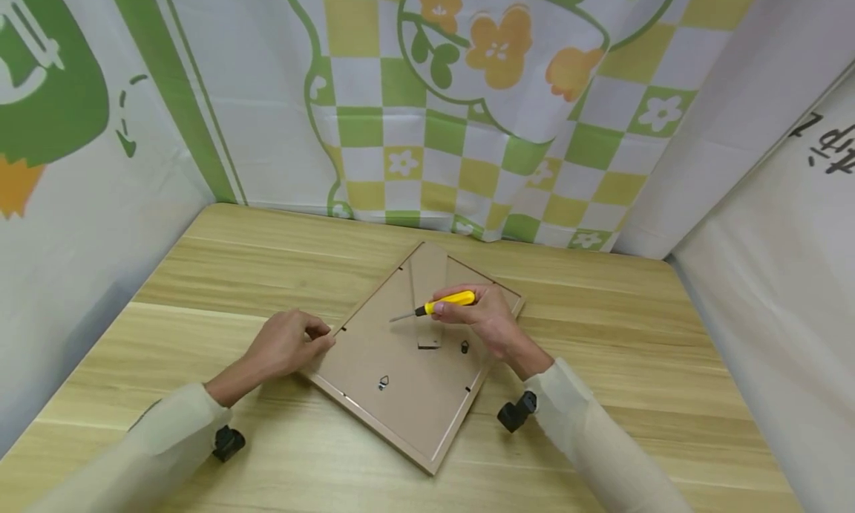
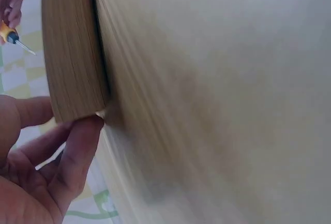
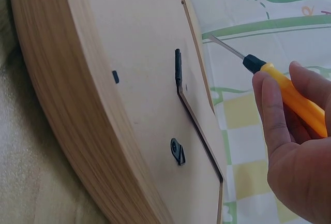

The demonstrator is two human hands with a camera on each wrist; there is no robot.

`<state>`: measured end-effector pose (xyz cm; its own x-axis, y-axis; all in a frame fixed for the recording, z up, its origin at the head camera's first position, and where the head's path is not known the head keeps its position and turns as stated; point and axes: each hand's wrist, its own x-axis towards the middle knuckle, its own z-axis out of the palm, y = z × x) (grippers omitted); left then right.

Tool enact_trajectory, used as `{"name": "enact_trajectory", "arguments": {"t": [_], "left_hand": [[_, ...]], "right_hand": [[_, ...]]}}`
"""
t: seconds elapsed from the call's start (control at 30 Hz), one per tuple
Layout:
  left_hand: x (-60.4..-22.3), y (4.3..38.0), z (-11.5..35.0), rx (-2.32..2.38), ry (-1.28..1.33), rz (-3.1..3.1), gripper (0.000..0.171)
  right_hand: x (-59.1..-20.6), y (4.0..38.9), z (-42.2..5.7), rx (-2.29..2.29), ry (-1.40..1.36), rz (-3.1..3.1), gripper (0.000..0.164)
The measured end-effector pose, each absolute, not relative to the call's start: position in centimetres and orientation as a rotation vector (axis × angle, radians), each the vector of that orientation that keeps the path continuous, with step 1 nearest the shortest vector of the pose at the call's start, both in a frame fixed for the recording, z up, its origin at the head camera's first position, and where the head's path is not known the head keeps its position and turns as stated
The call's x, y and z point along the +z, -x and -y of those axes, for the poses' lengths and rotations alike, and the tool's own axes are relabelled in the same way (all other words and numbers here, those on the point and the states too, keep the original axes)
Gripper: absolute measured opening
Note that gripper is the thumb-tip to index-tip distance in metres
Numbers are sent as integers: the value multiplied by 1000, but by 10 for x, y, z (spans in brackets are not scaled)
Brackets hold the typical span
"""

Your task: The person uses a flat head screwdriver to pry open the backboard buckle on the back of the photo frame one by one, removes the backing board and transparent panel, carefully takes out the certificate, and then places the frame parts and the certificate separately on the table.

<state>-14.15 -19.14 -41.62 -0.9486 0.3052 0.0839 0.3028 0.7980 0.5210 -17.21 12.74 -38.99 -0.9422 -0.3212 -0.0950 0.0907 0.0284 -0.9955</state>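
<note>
A picture frame [image 1: 410, 416] lies back side up on the table, turned at an angle, with its brown backing board showing. My left hand [image 1: 287, 342] pinches the frame's left corner; in the left wrist view the thumb and fingertips [image 2: 85, 136] meet the corner of the wooden edge. My right hand [image 1: 490, 321] holds a yellow screwdriver [image 1: 457, 298] with a black collar. Its metal shaft points left, over the backing and the stand leg [image 1: 427, 290]. In the right wrist view the thumb and fingers wrap the yellow handle [image 3: 300, 100].
Two small hanging rings, one near the front [image 1: 383, 382] and one at the right [image 1: 464, 346], sit on the backing. Small dark tabs [image 1: 468, 389] line the frame's inner edge. The wooden table [image 1: 601, 439] meets a patterned curtain [image 1: 447, 142] at the back.
</note>
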Motion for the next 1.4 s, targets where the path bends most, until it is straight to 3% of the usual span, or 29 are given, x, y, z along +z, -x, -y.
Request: {"name": "enact_trajectory", "arguments": {"t": [0.37, 0.6, 1.07, 1.4], "left_hand": [[-415, 161, 183, 872, -507, -2944, 18], [-415, 154, 179, 895, -416, -2953, 17], [-419, 131, 173, 1051, -297, -2855, 32], [-418, 118, 164, 1093, -187, -2831, 31]], "right_hand": [[-392, 173, -127, -1966, 248, -2026, 30], [-392, 172, -128, -1977, 235, -2028, 30], [-393, 173, -127, -1914, 213, -2104, 30], [-394, 173, -124, -1806, 207, -2218, 28]]}}
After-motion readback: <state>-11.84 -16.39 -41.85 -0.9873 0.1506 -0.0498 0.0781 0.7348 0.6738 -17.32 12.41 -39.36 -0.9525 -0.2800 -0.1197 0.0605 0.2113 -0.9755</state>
